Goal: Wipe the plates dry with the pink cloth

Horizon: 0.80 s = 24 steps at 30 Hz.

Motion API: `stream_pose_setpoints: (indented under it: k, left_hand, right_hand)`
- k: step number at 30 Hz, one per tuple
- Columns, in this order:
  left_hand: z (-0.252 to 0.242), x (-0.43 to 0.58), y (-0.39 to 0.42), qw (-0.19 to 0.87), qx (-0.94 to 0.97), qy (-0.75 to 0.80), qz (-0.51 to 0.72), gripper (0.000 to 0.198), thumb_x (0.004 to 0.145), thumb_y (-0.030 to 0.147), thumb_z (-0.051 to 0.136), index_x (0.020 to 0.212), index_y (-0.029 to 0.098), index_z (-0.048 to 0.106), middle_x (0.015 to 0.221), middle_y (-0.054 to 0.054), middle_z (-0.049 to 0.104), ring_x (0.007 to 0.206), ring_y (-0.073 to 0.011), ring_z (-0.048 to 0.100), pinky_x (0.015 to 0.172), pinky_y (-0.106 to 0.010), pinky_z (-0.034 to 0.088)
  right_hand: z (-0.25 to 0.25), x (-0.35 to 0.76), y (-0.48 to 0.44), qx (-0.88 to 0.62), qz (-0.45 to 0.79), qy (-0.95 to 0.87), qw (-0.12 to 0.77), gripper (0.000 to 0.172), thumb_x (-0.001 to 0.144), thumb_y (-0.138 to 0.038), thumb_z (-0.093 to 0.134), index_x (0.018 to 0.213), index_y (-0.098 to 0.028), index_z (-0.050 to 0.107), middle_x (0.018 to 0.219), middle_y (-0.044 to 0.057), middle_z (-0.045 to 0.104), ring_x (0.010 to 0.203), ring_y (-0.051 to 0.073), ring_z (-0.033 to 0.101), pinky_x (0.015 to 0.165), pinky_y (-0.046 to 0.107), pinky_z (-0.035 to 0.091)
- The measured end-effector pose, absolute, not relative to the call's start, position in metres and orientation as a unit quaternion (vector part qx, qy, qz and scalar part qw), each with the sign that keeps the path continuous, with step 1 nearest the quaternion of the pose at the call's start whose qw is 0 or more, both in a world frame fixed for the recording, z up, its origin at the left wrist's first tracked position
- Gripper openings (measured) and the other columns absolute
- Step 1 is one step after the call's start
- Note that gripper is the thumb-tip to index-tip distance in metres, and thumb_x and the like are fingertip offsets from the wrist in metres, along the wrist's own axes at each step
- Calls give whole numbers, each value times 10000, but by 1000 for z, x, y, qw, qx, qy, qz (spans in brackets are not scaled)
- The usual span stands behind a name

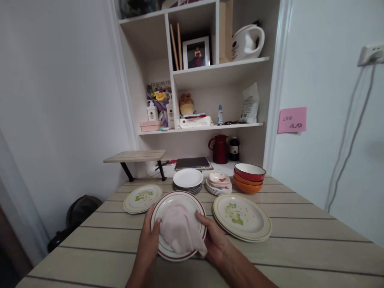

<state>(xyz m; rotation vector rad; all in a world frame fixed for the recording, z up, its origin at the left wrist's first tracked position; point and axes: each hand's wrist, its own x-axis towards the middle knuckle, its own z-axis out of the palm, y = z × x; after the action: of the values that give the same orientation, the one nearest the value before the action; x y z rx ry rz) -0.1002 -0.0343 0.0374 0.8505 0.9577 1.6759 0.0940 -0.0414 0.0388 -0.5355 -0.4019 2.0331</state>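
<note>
A white plate with a dark red rim line [168, 199] is held up over the near part of the table, tilted toward me. A pale pink cloth [180, 230] lies bunched across its middle, and one corner hangs over the lower right rim. My left hand [150, 232] grips the plate's left edge, thumb on the upper face near the cloth. On the right edge, my right hand [213, 240] is closed round the rim with its thumb on top. The fingers under the plate are mostly hidden.
Floral plates with yellow rims [243, 216] lie at right, smaller floral plates [143, 199] at left. Behind are stacked white plates [188, 178], small dishes [219, 180] on saucers, and red and orange bowls [249, 178]. A low wooden stand [135, 156] and shelves [222, 66] border the back.
</note>
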Motion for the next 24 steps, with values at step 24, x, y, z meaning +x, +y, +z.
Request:
stream_pose_setpoints:
  k: [24]
  left_hand:
    - [37, -86, -43, -320, 856, 336, 228, 501, 877, 165, 551, 1355, 310, 516, 1434, -43, 544, 1353, -256, 458, 1074, -452, 431]
  right_hand:
    - [35, 92, -38, -169, 815, -187, 522, 376, 886, -337, 610, 1124, -50, 664, 912, 152, 768, 800, 232, 721, 860, 394, 519]
